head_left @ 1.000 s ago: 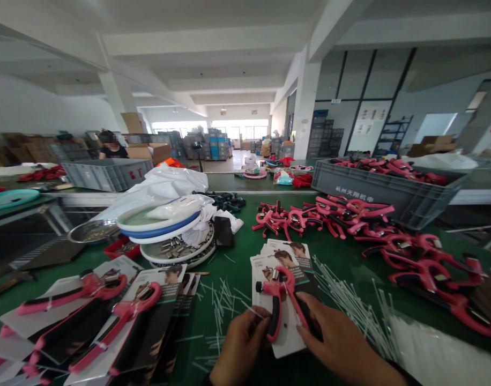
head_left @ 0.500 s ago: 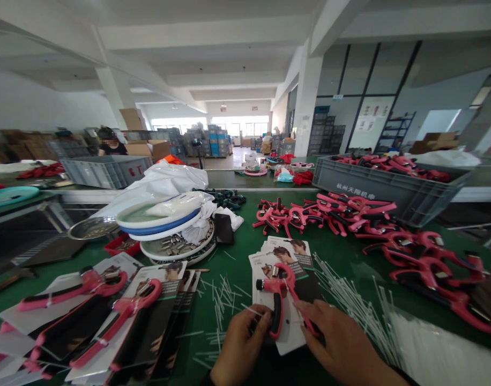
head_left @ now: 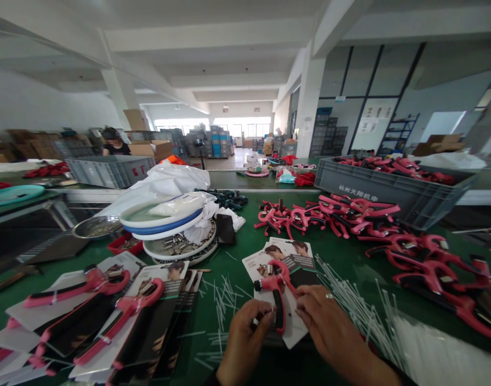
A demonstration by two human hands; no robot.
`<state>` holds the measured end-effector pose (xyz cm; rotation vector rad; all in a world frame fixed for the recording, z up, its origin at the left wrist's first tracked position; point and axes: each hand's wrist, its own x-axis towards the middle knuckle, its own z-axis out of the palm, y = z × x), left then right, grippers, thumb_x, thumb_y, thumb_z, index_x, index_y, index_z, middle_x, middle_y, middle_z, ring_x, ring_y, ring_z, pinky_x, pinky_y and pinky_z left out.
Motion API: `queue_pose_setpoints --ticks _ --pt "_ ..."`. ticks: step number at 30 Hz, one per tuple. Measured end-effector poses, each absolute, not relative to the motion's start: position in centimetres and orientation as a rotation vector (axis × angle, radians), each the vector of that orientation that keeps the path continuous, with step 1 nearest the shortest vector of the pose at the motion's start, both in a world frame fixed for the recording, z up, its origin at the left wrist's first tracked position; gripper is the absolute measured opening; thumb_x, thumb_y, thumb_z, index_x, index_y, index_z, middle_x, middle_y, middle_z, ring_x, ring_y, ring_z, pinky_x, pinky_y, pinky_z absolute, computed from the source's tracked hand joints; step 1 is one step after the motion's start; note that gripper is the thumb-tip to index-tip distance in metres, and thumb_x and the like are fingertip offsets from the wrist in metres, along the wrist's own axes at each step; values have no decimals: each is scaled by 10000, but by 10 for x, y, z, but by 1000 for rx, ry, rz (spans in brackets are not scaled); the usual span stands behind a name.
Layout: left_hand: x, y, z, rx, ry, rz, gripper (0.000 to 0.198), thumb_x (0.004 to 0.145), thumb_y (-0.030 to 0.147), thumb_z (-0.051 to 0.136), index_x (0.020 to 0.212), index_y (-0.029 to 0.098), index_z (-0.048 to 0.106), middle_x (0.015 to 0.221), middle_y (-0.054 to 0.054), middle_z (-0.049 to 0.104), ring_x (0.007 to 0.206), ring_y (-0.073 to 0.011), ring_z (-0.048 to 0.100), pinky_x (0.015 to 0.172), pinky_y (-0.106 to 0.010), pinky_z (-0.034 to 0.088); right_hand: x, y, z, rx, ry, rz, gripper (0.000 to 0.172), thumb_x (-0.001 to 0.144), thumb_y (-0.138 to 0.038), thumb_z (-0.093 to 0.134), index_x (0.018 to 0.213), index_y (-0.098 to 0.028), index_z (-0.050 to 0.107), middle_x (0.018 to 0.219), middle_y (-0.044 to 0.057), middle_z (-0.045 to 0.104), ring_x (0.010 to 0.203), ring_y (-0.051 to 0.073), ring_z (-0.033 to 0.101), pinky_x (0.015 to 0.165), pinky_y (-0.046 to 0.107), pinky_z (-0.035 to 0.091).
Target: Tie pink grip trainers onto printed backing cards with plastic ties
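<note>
The fingers of the left hand [head_left: 245, 333] are curled tight around the black-padded handle of a pink hand-grip trainer [head_left: 278, 311], pinching it near its lower end, and this keeps the tool pressed flat against a printed backing card [head_left: 297, 329]. The fingers of the right hand [head_left: 334, 321] lie spread and bent over the trainer's pink arm, at the card's edge. A ring shows on one of them, but whether they are clenched on the arm or only resting there, I cannot tell. With a hand on each side, the trainer and card stay together as one piece, held up just above the green-topped bench [head_left: 237, 257].

More cards [head_left: 288, 254] fan out just behind the hands, within easy reach. Loose white cable ties [head_left: 223, 305] lie beside the left hand, and a long spill of them [head_left: 358, 305] lies beside the right, so both hands have a supply close by. To the right, loose pink trainers [head_left: 430, 273] lie heaped, and more fill a grey plastic crate [head_left: 370, 193]. To the left, trainers already strapped onto cards [head_left: 143, 305] lie in overlapping rows, kept apart from the loose heap. Farther back sit a white plate of small metal parts [head_left: 177, 249] and a blue-rimmed basin [head_left: 161, 222].
</note>
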<state>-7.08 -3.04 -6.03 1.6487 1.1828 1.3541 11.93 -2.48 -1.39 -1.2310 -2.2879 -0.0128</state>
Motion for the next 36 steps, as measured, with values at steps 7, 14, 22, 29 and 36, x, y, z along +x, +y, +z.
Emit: queue_pose_setpoints --ticks 7,14,22,29,36 --pt "-60 -21 -51 1696 1188 1314 125 802 258 564 824 205 676 811 -49 675 763 -176 609 710 -262 480 109 -14 -19 -1252 -2256 270 184 908 -288 399 806 -199 524 778 30 572 752 177 543 658 312 437" --pt "-63 -21 -56 1811 1205 1335 127 810 220 552 862 216 668 837 -46 682 777 -173 621 714 -253 480 107 -10 -31 -1182 -2128 237 117 872 -259 468 886 -212 574 1004 73 569 942 210 529 778 357 447" --pt "-65 -23 -50 1947 1221 1300 187 852 181 486 912 208 661 876 -60 662 802 -158 619 739 -239 486 107 -15 -39 -1195 -2039 253 119 872 -272 470 885 -223 578 1023 73 561 981 220 515 803 368 446" --pt "-65 -24 -50 2006 1231 1289 185 852 172 487 908 206 660 850 -60 661 785 -155 620 721 -233 494 106 -15 -37 -1165 -2025 271 118 875 -272 467 890 -222 573 1006 73 561 964 219 516 782 365 448" --pt "-65 -23 -50 2085 1237 1330 185 853 146 473 906 197 642 837 -51 656 768 -140 618 703 -230 506 107 -14 -41 -1150 -2009 243 83 862 -258 495 871 -230 573 985 63 560 949 221 515 765 375 449"
